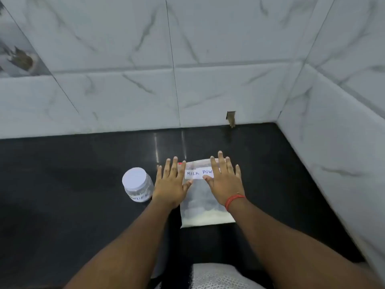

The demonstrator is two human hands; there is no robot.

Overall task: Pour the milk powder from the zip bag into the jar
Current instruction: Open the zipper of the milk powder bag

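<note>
A clear zip bag (200, 203) lies flat on the black counter, with pale milk powder gathered at its near end and a white label reading "MILK POW..." near its far end. My left hand (171, 184) is spread flat, fingers apart, over the bag's left edge. My right hand (226, 181), a red thread at its wrist, lies spread over the bag's right part and covers the end of the label. Neither hand grips anything. A small clear jar (137, 184) with a white lid on stands upright just left of my left hand.
The black counter (73, 184) ends at white marble-look wall tiles behind and on the right, forming a corner (278, 119) at the far right. A small notch (231, 118) is cut in the back wall at counter level. A white patterned cloth (218, 276) shows at the bottom edge.
</note>
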